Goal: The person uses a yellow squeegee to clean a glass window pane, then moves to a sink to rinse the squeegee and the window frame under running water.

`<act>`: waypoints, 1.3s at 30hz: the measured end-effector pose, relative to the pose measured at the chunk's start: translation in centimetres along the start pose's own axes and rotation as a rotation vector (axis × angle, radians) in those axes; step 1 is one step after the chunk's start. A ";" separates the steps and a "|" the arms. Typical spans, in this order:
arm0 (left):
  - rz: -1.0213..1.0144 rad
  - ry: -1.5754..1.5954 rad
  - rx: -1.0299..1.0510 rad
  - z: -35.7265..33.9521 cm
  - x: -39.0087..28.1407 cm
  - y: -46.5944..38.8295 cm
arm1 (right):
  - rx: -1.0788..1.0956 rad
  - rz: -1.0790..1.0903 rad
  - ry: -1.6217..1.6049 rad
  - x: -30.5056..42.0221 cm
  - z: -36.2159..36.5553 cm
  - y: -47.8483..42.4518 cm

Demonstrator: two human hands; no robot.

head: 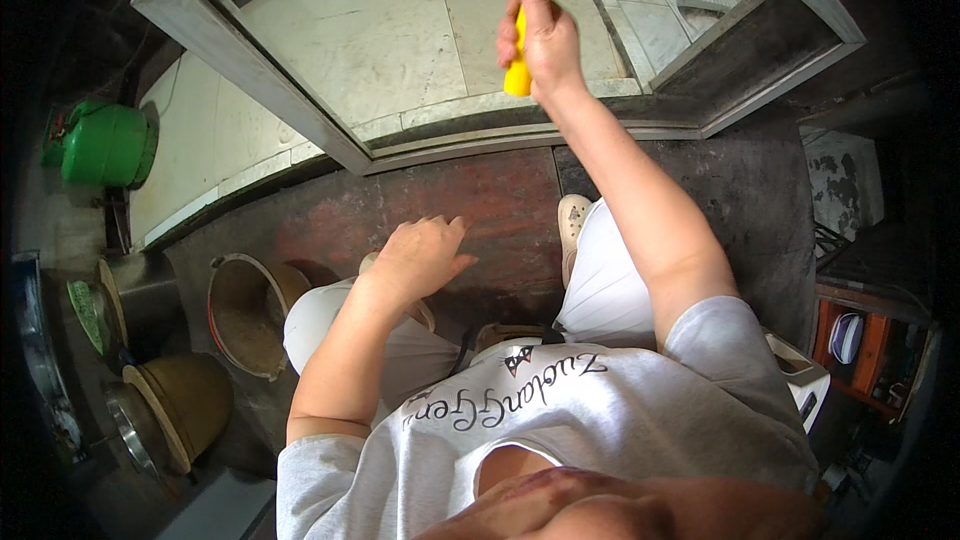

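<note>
My right hand (pixel 551 45) reaches far forward and grips the handle of a yellow plastic tool (pixel 517 79). The tool's wider head is cut off by the top edge of the view, so its kind cannot be settled. Behind this hand stands a large framed glass panel (pixel 277 82), with pale slabs showing through or in the pane. My left hand (pixel 420 259) is held over the floor in front of my left knee. Its fingers are loosely bent, the thumb is apart, and it holds nothing.
A worn dark red floor (pixel 495 202) lies under my feet. To the left are a tan bucket (pixel 292 281), a tan pot (pixel 187 397), a metal pot (pixel 150 292) and a green rounded container (pixel 105 142). At right are a white bin-like object (pixel 814 394) and a wooden shelf (pixel 866 345).
</note>
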State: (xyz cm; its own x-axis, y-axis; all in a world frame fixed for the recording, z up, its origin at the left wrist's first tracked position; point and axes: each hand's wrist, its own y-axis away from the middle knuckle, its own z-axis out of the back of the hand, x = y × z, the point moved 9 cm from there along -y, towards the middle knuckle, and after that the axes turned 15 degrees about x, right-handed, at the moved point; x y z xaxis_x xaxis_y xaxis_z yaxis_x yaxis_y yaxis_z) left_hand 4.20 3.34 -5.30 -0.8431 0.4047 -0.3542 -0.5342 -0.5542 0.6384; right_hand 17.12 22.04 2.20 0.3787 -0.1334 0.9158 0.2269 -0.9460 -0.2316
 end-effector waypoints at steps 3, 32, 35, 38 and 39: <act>0.017 0.002 0.017 -0.2 0.7 0.0 | 0.168 -0.271 0.002 -5.4 -3.0 1.9; -0.033 0.061 -0.163 1.6 0.6 1.5 | 0.177 -0.178 0.094 -4.6 -4.7 0.6; -0.073 0.127 -0.225 2.9 -0.1 1.9 | 0.090 0.013 0.006 -1.0 -2.8 -0.3; -0.036 0.106 -0.148 2.7 -0.1 1.7 | 0.125 -0.198 -0.032 -5.2 -3.0 1.3; -0.028 0.093 -0.136 2.2 0.3 1.6 | 0.147 -0.302 -0.039 -7.2 -3.8 2.4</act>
State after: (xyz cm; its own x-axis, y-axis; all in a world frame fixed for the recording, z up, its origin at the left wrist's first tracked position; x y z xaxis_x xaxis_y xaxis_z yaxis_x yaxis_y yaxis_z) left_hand 3.24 4.16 -2.90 -0.8262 0.3557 -0.4369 -0.5560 -0.6397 0.5307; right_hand 11.53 19.58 -3.70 0.3083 0.1606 0.9376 0.4599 -0.8880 0.0009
